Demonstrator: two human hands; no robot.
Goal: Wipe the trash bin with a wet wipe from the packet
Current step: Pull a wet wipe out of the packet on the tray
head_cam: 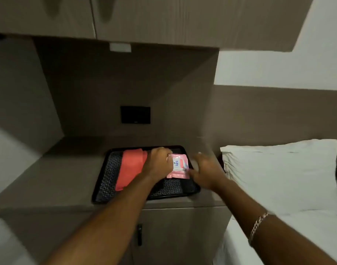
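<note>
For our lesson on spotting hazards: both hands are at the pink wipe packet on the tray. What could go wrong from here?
1. The wipe packet sits loose on the black tray; pulling a wipe may lift it unless the left hand pins it.
2. The right hand is motion-blurred; a hasty pull could tear the wipe.

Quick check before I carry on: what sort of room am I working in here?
Most likely a bedroom, perhaps a hotel room. A bed with a white pillow stands right beside a built-in counter with cabinets above, and a black tray on the counter holds the wipes packet.
</note>
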